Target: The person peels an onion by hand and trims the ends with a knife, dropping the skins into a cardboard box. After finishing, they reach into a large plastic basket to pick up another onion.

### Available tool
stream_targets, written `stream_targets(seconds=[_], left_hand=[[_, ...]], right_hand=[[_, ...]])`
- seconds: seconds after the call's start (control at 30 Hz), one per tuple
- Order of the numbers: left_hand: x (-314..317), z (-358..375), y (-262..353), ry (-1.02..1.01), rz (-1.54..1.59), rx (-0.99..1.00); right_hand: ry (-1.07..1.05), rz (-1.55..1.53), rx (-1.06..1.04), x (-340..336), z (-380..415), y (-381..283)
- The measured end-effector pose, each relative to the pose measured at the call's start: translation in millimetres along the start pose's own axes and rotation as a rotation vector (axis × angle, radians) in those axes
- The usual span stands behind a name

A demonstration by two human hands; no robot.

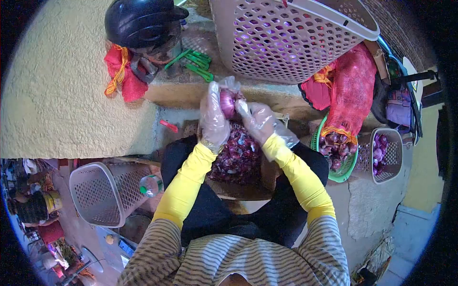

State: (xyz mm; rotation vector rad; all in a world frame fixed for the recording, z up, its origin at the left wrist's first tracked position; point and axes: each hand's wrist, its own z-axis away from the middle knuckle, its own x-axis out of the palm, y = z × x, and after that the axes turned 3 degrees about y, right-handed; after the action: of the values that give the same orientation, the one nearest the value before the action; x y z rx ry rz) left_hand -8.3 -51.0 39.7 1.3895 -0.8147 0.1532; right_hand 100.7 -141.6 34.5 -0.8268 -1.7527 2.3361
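A large red onion (227, 104) is held up in my left hand (214, 117), which wears a clear plastic glove and has its fingers wrapped round the onion's left side. My right hand (261, 123), gloved the same way, is closed in a pinch against the onion's right side. What lies between its fingertips is too small to make out. Under both hands, between my knees, a box (268, 177) holds a heap of loose purple onion skins (236, 155).
Ahead stands a large perforated basket (286, 47) on a ledge. To the right, a red mesh sack (353, 86) spills onions into a green basket (351, 164), beside a smaller grey basket (389, 177). A tipped basket (95, 190) and plastic bottle (151, 186) lie left.
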Motion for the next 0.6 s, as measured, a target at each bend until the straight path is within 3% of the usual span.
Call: stream_targets(seconds=[0.07, 0.1, 0.13, 0.2, 0.33, 0.43, 0.5, 0.53, 0.6], left_hand=[[0.2, -0.3, 14.7, -0.17, 0.361, -0.468], [3.0, 16.2, 21.0, -0.37, 0.317, -0.209], [-1.6, 10.4, 21.2, -0.366, 0.316, -0.206], [-14.5, -5.6, 16.8, -0.296, 0.395, -0.652], [-19.8, -3.5, -3.5, -0.134, 0.413, -0.71], [-22.2, -0.3, -9.7, -0.085, 0.402, -0.721], [-23.0, 9.7, -13.7, -0.298, 0.105, -0.232], [-23.3, 7.1, -15.3, -0.298, 0.107, -0.233], [-19.7, -0.5, -10.8, 0.021, 0.407, -0.661]], right_hand=[[0.049, 0.259, -0.185, -23.0, 6.6, -25.2], [0.048, 0.392, -0.183, -30.7, 4.1, -30.1], [0.043, 0.392, -0.185, -33.1, 2.2, -27.0], [0.043, 0.459, -0.234, -35.0, 0.5, -23.6], [0.062, 0.697, -0.27, -38.2, 0.2, -29.7], [0.049, 0.607, -0.31, -40.6, 4.3, -35.5], [0.057, 0.667, -0.283, -36.2, 1.9, -29.0], [0.063, 0.725, -0.26, -33.4, 0.7, -27.3], [0.038, 0.734, -0.196, -29.3, 1.4, -31.1]])
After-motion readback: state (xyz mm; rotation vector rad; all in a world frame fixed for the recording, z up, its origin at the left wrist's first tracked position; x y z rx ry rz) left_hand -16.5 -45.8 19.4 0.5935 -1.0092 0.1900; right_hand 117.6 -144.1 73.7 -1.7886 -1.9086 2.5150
